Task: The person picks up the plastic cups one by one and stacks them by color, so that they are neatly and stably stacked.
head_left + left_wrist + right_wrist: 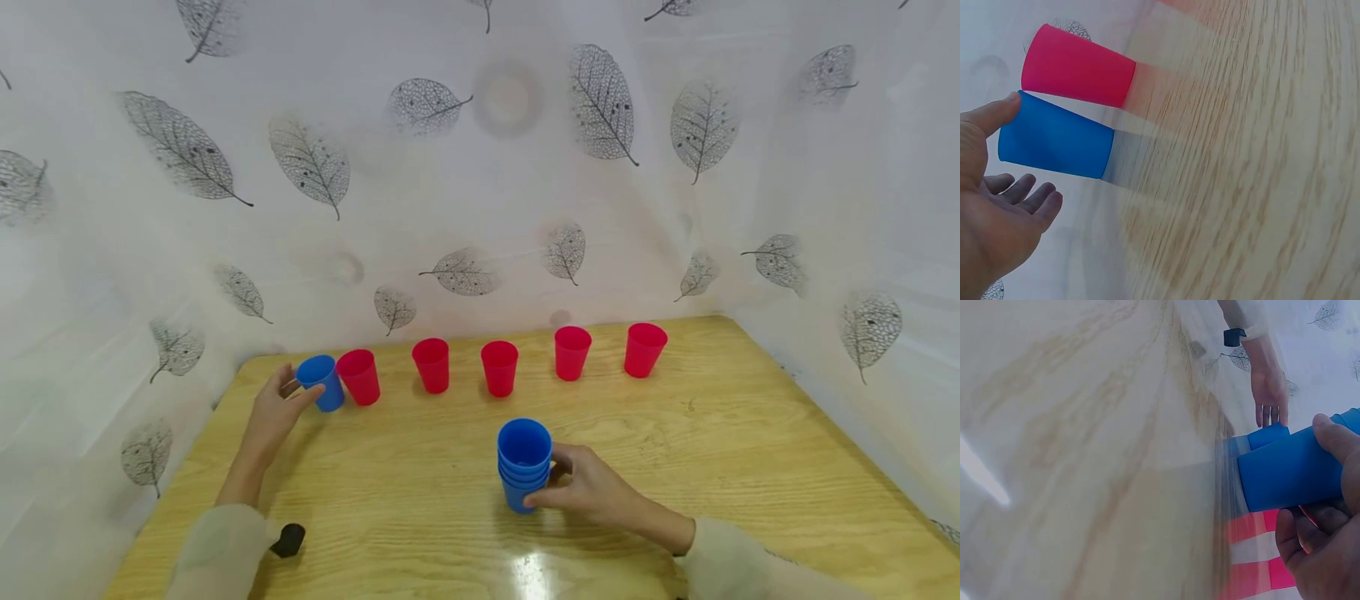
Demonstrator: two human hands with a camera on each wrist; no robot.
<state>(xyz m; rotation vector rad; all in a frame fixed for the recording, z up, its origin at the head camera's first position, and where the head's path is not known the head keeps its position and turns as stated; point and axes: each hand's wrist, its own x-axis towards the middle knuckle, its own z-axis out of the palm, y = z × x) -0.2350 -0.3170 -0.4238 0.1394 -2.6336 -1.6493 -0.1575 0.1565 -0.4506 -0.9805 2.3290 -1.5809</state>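
At the table's far left a single blue cup (pixel 328 398) stands upright, close against the leftmost red cup (pixel 360 379). My left hand (pixel 272 417) is beside that blue cup; in the left wrist view its thumb (pixel 1005 112) is at the rim while the other fingers spread apart from the cup's side. My right hand (pixel 596 493) grips a stack of several nested blue cups (pixel 519 492) near the middle of the table, thumb on one side and fingers curled behind. The right wrist view shows the stack's lowest cup (pixel 1294 472) between thumb and fingers.
Several red cups, among them one in the middle (pixel 499 369) and one at the right end (pixel 645 350), stand upright in a spaced row along the back of the wooden table (pixel 720 450). Behind them hangs a white leaf-patterned sheet (pixel 510 192).
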